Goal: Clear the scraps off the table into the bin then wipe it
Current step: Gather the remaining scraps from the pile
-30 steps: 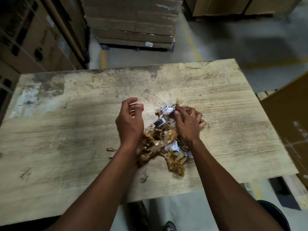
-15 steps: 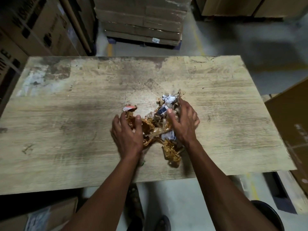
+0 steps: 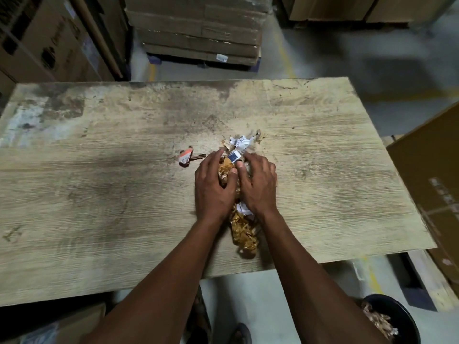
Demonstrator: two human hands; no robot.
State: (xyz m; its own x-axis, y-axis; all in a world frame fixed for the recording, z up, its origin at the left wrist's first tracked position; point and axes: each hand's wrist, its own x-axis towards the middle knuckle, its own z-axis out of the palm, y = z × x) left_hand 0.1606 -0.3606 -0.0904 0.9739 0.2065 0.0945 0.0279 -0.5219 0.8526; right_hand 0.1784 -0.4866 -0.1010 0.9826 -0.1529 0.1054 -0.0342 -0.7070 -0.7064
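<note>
A heap of crumpled brown and white scraps lies on the worn wooden table, right of centre. My left hand and my right hand press together over the heap, fingers curled around it from both sides. White paper bits stick out beyond my fingertips, and a brown tail of wrappers trails back between my wrists. One small orange-and-white scrap lies apart, just left of my left hand. A black bin with scraps inside stands on the floor at the lower right.
Stacked cardboard boxes stand beyond the table's far edge and along the left. A large brown carton leans at the table's right side. My feet show on the concrete floor below the near edge.
Both hands have closed inward and squeezed the heap into a tighter bundle. The orange-and-white scrap that was at my left fingertips now lies loose to the left.
</note>
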